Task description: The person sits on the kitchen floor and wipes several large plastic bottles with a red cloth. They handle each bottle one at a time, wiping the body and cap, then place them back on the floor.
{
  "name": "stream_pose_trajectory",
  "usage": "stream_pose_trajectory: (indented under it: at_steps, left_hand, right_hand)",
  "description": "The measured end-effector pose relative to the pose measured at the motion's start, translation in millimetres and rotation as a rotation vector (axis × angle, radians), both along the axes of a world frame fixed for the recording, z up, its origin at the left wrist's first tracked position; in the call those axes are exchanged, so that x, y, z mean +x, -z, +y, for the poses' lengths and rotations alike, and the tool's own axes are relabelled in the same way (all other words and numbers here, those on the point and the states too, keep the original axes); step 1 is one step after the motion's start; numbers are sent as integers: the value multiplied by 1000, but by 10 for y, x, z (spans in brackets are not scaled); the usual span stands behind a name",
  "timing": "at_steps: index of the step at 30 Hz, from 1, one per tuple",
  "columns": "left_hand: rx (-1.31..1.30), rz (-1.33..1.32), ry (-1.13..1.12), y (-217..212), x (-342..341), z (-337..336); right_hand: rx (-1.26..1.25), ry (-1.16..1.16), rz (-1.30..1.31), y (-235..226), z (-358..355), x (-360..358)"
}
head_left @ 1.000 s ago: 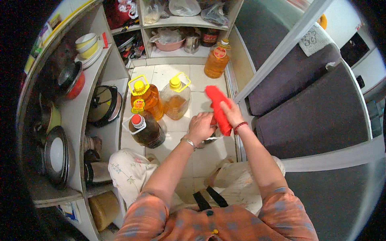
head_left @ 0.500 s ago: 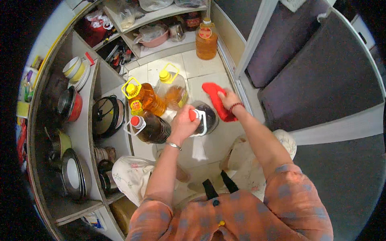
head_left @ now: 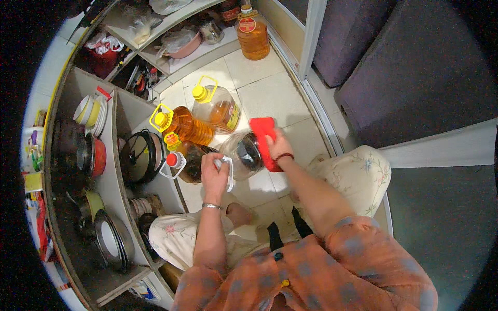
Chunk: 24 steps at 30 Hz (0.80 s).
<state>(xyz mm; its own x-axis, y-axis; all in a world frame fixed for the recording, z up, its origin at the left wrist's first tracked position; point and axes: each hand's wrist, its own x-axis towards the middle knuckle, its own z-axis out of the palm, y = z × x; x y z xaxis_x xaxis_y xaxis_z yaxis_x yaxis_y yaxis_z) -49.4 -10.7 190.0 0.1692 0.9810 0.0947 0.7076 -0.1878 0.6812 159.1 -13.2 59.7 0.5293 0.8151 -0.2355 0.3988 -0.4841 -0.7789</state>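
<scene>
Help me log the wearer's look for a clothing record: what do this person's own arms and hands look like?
The left hand is ungloved, with a narrow silver-coloured band at the wrist. The right hand is ungloved too, with a thin dark red bracelet. The sleeves are short and orange, with blurry grey-blue checks.

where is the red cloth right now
In the head view, the red cloth is just right of centre, held in the right hand at the base end of the tilted clear plastic bottle that the left hand holds at its neck end.
</scene>
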Motion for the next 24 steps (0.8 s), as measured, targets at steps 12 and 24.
stream_pose_trajectory:
  at_steps: [12, 24]
  left_hand:
    - [-35, -12, -93, 198, -187, 56]
    - [91, -58, -48, 200, -79, 65]
  right_hand:
    - [288, -403, -181, -830, 233, -448]
    - [-41, 86, -86, 32, 70, -178]
